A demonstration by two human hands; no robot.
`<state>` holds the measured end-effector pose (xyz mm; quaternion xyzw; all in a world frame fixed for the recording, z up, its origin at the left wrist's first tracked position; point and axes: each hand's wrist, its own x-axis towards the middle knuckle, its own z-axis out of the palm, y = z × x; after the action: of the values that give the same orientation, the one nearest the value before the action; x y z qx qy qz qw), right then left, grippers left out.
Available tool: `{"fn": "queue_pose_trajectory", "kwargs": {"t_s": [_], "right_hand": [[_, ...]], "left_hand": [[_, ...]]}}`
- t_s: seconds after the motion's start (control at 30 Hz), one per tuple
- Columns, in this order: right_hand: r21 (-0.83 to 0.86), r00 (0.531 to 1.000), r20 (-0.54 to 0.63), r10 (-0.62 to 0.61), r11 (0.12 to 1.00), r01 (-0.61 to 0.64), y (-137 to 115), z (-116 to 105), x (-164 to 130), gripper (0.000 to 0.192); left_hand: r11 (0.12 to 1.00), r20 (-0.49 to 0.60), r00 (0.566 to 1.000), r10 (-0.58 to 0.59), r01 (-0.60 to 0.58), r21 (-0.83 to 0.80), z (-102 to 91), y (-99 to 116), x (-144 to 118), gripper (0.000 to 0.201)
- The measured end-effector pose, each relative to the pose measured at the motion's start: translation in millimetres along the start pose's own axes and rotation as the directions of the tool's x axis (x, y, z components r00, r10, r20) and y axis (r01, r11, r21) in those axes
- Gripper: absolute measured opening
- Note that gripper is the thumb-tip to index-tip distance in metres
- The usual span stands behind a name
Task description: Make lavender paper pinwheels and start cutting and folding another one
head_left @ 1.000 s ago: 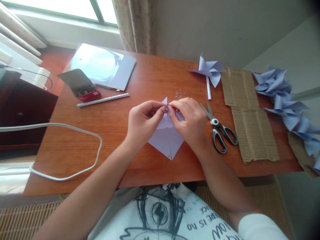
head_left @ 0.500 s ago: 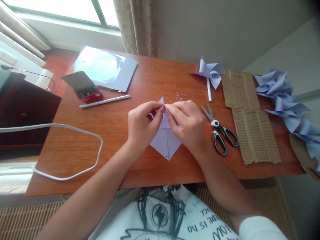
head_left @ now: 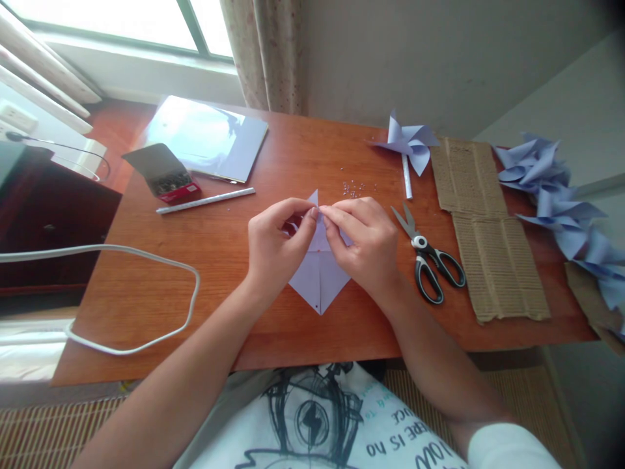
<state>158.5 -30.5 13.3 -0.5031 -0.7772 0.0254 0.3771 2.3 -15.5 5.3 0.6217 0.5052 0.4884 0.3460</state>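
A pale lilac square of paper (head_left: 319,280) hangs corner-down between my hands, with slits, a small red mark near its middle and a black dot by the lower corner. My left hand (head_left: 278,238) pinches it near the top corner between thumb and forefinger. Close beside those fingertips, my right hand (head_left: 364,238) is closed in a pinch on the same upper part of the paper. Whether a small pin sits between the fingertips, I cannot tell. Scissors (head_left: 427,254) with black-and-white handles lie partly open, just right of my right hand.
Tiny bits (head_left: 352,189) are scattered behind my hands. A finished pinwheel (head_left: 409,140) lies at the back, with cardboard pieces (head_left: 495,260) and several more pinwheels (head_left: 561,195) to the right. On the left are a small open box (head_left: 168,179), a rolled paper stick (head_left: 205,200), a folder (head_left: 205,133) and a white cable (head_left: 195,286).
The paper's lower corner has swung slightly left. Both hands keep their pinch near the top corner, shifted a touch to the left.
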Motion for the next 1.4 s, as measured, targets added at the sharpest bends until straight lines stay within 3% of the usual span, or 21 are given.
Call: {"fn": "queue_pose_trajectory", "kwargs": {"t_s": [0.13, 0.23, 0.33, 0.57, 0.83, 0.97, 1.2, 1.3, 1.4], "right_hand": [[0.260, 0.989, 0.057, 0.140, 0.954, -0.150, -0.1, -4.9, 5.2, 0.017], [0.491, 0.931, 0.208, 0.299, 0.791, -0.364, 5.0, -8.9, 8.5, 0.011], [0.587, 0.874, 0.306, 0.377, 0.647, -0.486, 11.1, -11.0, 10.5, 0.006], [0.636, 0.861, 0.341, 0.377, 0.583, -0.506, 15.4, -11.3, 10.8, 0.010], [0.650, 0.835, 0.374, 0.404, 0.528, -0.546, 14.2, -10.8, 11.3, 0.013], [0.658, 0.838, 0.359, 0.412, 0.526, -0.540, 13.2, -10.3, 11.0, 0.011], [0.640, 0.840, 0.358, 0.409, 0.548, -0.539, 11.9, -9.7, 12.8, 0.013], [0.600, 0.865, 0.338, 0.371, 0.623, -0.502, 14.1, -20.7, 14.9, 0.012], [0.455, 0.891, 0.210, 0.402, 0.767, -0.453, 25.4, -45.2, 4.6, 0.012]], "left_hand": [[1.000, 0.014, 1.000, 0.000, 0.000, 0.002, -1.3, 1.1, 1.3, 0.011], [1.000, 0.049, 0.999, 0.023, -0.023, -0.002, -1.4, 2.2, 1.5, 0.011], [0.999, 0.109, 0.993, 0.046, -0.047, 0.004, -0.6, 3.9, 0.6, 0.011], [0.996, 0.141, 0.987, 0.079, -0.082, 0.019, 0.2, 6.5, -1.9, 0.011], [0.994, 0.166, 0.986, 0.013, 0.006, -0.111, 0.7, 4.2, -1.4, 0.012], [0.977, 0.170, 0.985, -0.034, 0.069, -0.204, 1.7, 2.9, -0.7, 0.014], [0.978, 0.160, 0.986, -0.052, 0.083, -0.192, 2.8, 2.4, -0.8, 0.017], [0.978, 0.155, 0.987, -0.053, 0.083, -0.192, 2.9, 3.0, -0.9, 0.016], [0.974, 0.156, 0.985, -0.073, 0.104, -0.201, 3.1, 3.9, -0.7, 0.015]]}}
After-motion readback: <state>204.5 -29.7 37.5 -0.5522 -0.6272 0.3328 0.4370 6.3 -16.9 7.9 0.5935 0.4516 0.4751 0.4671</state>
